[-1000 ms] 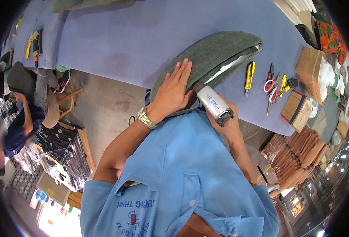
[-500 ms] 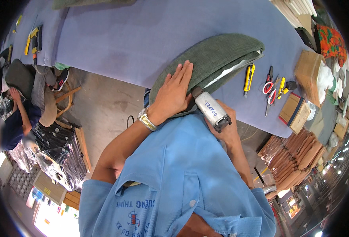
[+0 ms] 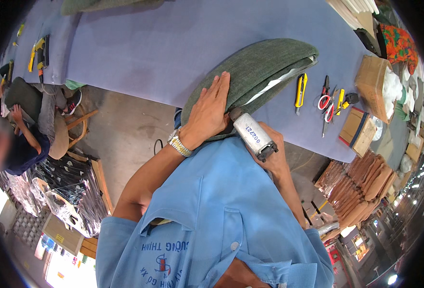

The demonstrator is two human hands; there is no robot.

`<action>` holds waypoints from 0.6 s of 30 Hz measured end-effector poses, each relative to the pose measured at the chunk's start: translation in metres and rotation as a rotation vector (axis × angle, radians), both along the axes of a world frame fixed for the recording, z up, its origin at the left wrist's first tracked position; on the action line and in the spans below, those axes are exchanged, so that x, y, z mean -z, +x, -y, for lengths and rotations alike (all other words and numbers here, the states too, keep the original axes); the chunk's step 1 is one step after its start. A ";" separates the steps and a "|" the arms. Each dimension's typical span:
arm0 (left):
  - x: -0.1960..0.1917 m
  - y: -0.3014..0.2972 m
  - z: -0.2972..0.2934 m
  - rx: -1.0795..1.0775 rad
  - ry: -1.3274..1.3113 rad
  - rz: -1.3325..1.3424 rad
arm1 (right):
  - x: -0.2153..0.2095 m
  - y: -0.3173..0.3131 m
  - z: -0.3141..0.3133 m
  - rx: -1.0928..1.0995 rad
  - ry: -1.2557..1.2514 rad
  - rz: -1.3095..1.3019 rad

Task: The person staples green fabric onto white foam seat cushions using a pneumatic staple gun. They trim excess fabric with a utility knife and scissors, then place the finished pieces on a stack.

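Pressing cushion beside, seemingly, stapler.

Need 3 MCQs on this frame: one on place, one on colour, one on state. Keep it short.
1. Where does the left hand lie?
A. flat on the green fabric-covered cushion
B. on the yellow utility knife
C. on the cardboard box

2. What colour are the handles of the scissors on the table?
A. blue
B. red
C. black

3. How is the right hand occupied?
A. open and idle
B. resting flat on the table
C. closed around a silver handheld tool

Key:
1 A, palm and fingers are spread on the cushion's near edge.
2 B, red loops show right of the yellow utility knife.
3 C, fingers wrap under the tool, its tip against the cushion.
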State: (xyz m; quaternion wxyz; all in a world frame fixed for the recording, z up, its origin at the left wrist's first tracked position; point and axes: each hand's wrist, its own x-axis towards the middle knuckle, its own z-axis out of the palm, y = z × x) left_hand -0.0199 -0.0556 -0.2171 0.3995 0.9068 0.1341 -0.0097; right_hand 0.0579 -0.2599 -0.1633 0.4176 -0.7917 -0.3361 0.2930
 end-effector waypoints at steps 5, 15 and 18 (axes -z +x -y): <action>-0.008 0.002 -0.009 -0.028 -0.031 -0.041 | 0.000 -0.006 -0.017 0.052 -0.111 -0.065; -0.019 -0.015 -0.041 0.096 -0.461 0.117 | -0.004 0.013 -0.032 -0.022 -0.007 -0.078; -0.008 -0.020 -0.066 -0.011 -1.131 0.098 | -0.009 0.012 -0.031 0.060 -0.004 -0.116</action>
